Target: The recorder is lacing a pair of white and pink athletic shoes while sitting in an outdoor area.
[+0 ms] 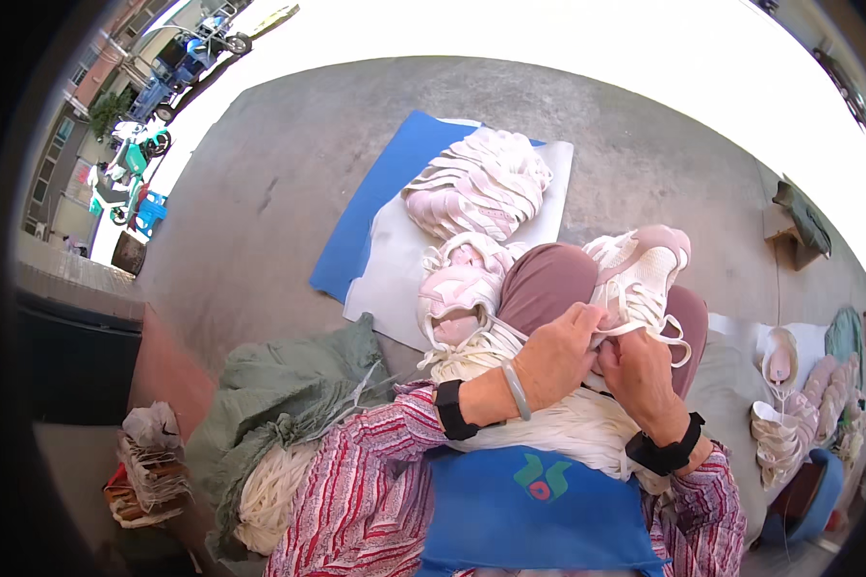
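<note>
A white and pink sneaker (652, 262) rests across my knees with its toe pointing away. White laces run over its front, and a loop hangs at its right side. My left hand (560, 356) is closed, pinching a white shoelace (614, 330) at the shoe's lacing. Close beside it, my right hand (642, 375) is also closed on the lace, its fingertips partly hidden behind the knuckles. A big bundle of loose white laces (524, 428) lies over my lap beneath both wrists. Left of my knee sit more white and pink shoes (462, 288).
Ahead, a pile of pale pink shoe uppers (481, 183) lies on blue and white sheets (356, 236). A green sack (279, 394) with laces is at my left. More shoes (789, 423) and a blue stool (818, 500) stand at right. Parked vehicles (178, 72) are outside.
</note>
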